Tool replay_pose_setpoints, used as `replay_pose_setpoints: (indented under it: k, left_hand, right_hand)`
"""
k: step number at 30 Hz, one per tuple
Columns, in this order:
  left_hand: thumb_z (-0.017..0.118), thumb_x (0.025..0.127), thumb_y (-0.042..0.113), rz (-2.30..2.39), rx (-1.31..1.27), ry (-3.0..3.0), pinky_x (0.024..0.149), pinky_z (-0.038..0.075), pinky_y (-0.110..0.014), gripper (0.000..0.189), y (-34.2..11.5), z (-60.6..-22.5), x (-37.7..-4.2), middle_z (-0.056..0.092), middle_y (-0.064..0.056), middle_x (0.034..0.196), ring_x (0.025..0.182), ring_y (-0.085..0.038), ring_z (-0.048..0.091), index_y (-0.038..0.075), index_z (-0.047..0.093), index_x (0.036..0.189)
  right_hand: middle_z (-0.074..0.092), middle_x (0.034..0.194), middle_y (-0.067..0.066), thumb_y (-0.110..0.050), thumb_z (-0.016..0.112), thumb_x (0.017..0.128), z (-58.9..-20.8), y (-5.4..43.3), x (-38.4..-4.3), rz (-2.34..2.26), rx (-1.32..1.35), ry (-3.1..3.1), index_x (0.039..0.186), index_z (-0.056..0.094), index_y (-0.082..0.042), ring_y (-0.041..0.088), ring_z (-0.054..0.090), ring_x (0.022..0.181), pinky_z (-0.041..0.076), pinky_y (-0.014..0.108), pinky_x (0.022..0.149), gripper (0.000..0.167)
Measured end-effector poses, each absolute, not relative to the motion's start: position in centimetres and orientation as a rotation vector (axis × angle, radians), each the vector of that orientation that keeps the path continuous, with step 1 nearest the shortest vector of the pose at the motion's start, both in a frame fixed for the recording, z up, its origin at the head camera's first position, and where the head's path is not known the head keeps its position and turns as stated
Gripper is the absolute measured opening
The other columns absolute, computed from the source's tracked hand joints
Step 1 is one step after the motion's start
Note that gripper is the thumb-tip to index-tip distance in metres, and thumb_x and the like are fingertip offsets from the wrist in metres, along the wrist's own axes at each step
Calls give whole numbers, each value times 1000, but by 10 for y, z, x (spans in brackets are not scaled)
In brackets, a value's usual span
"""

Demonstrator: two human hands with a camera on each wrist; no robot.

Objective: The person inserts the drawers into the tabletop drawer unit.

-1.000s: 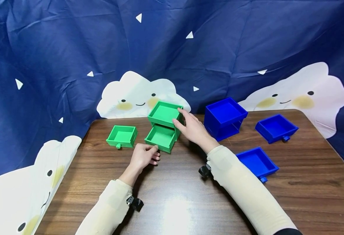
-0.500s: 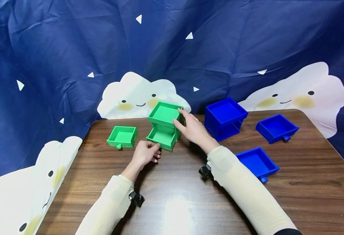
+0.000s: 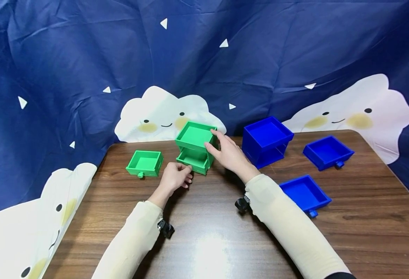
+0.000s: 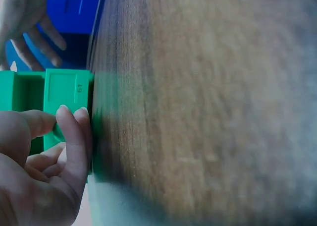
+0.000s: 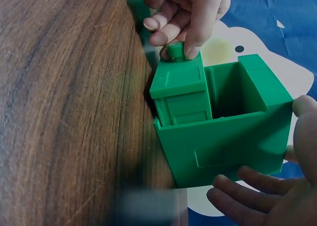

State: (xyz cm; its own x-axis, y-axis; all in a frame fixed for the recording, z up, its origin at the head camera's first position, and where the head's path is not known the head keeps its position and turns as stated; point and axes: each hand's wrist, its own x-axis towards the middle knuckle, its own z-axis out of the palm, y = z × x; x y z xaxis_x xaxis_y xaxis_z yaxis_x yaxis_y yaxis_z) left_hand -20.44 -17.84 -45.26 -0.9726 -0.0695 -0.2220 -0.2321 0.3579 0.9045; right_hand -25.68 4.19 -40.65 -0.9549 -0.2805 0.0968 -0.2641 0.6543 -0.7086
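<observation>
In the head view a small green cabinet [image 3: 196, 135] with a tray-like top stands on the table. Its lower drawer [image 3: 199, 166] is partly inside, with the front sticking out; the upper slot is vacant. My left hand [image 3: 175, 176] pinches that drawer's round knob [image 5: 175, 50] between thumb and fingers. My right hand [image 3: 228, 153] rests against the cabinet's right side near the top, fingers fairly straight and spread, also seen in the right wrist view. A second green drawer [image 3: 145, 162] lies on the table to the left, knob facing me.
A blue cabinet [image 3: 268, 133] with open slots stands right of the green one. Two blue drawers lie on the table [image 3: 225, 217]: one far right [image 3: 328, 152], one nearer [image 3: 305, 193], partly behind the right sleeve. A dark blue cloud-print cloth [image 3: 204, 58] hangs behind.
My left hand has moved forward, sliding the lower green drawer farther into the green cabinet. My right hand has stayed at the cabinet's side.
</observation>
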Motion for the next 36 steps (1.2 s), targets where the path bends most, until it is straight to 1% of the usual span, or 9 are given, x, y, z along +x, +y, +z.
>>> replay_pose_setpoints:
  k: [7, 16, 26, 30, 36]
  left_hand:
    - [66, 107, 15, 1692, -269, 2451, 48, 56, -26, 25, -178, -454, -211, 75, -11, 78, 60, -12, 69, -8, 76, 105]
    - [65, 107, 19, 1714, -257, 2423, 47, 56, -27, 27, -176, -453, -217, 73, -9, 76, 57, -12, 68, -6, 74, 100]
    - [65, 107, 19, 1732, -226, 2377, 50, 58, -27, 28, -174, -456, -223, 73, -9, 82, 63, -13, 69, -7, 74, 113]
    - [64, 108, 18, 1716, -191, 2369, 51, 58, -28, 27, -174, -455, -224, 73, -9, 84, 63, -13, 70, -6, 73, 113]
    - [63, 109, 18, 1685, -167, 2359, 52, 58, -27, 27, -175, -452, -224, 72, -10, 87, 64, -13, 70, -7, 72, 114]
  right_hand:
    - [62, 147, 19, -57, 58, 107, -408, 42, -257, -1240, -478, 2833, 166, 41, -23, 36, 61, 137, 50, 60, 113, 70]
    - [62, 146, 21, -55, 59, 107, -408, 42, -258, -1274, -482, 2817, 166, 42, -22, 38, 61, 138, 50, 61, 113, 69]
    - [60, 151, 20, -54, 60, 107, -405, 43, -255, -1282, -478, 2803, 167, 41, -21, 38, 59, 142, 49, 59, 115, 70]
    - [60, 149, 21, -54, 60, 107, -405, 42, -256, -1289, -483, 2801, 166, 41, -20, 37, 59, 141, 50, 59, 114, 70]
    - [60, 149, 20, -55, 60, 107, -406, 42, -256, -1283, -477, 2803, 166, 41, -22, 37, 59, 141, 49, 59, 115, 70]
